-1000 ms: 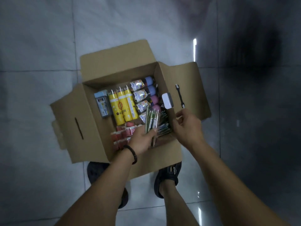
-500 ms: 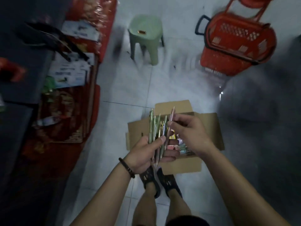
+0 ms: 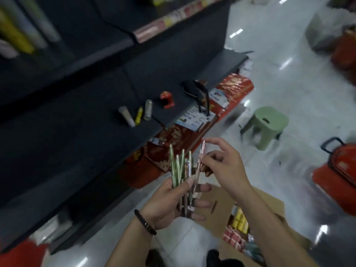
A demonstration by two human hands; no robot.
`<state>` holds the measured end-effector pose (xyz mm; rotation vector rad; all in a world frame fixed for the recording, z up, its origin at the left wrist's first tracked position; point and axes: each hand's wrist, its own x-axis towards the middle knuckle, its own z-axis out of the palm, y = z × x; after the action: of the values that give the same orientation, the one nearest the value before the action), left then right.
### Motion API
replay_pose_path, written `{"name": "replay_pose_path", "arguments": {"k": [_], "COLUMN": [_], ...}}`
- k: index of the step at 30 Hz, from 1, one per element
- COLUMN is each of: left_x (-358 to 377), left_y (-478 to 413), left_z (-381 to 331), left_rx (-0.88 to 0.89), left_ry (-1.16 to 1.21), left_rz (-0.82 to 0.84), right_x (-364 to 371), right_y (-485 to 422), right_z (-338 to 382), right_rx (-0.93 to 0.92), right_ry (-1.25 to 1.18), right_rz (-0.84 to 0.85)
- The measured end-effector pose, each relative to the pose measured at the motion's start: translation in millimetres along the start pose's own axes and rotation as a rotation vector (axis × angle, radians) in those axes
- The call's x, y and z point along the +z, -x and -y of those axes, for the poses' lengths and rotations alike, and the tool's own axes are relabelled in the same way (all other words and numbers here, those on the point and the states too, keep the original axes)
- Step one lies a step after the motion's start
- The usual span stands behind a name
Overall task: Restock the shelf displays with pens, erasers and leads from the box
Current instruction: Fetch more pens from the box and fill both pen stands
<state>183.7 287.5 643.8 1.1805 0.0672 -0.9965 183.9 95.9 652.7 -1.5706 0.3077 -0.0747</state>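
The left hand point(image 3: 167, 205) grips an upright bundle of slim green and pale pens point(image 3: 178, 168) while the right hand point(image 3: 225, 166) pinches one pinkish pen point(image 3: 202, 149) just beside it, above the open brown cardboard box point(image 3: 225, 214), near the dark shelf point(image 3: 86, 116).

Pens point(image 3: 178, 168) (mostly green, one pink) stand bunched upright above the open box point(image 3: 223, 214).
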Motion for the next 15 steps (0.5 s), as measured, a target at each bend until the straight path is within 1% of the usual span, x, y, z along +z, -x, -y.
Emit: {"name": "replay_pose_path", "arguments": {"k": [4, 7, 10, 11, 15], "left_x": [-70, -141, -213, -235, -310], "left_y": [66, 120, 173, 192, 266], "left_z": [-29, -48, -63, -67, -96], "left_rx": [0.079, 0.205, 0.304, 0.334, 0.453], "left_ry": [0.084, 0.097, 0.076, 0.081, 0.169], "left_rz": [-0.170, -0.286, -0.466, -0.504, -0.535], "right_x": [100, 199, 300, 332, 444], "right_y": [-16, -22, -20, -18, -8], "right_z": [49, 83, 116, 126, 165], "right_rx": [-0.085, -0.166, -0.237, -0.260, -0.358], "right_ry": [0.000, 0.026, 0.012, 0.005, -0.009], "right_rz": [0.162, 0.239, 0.307, 0.330, 0.415]}}
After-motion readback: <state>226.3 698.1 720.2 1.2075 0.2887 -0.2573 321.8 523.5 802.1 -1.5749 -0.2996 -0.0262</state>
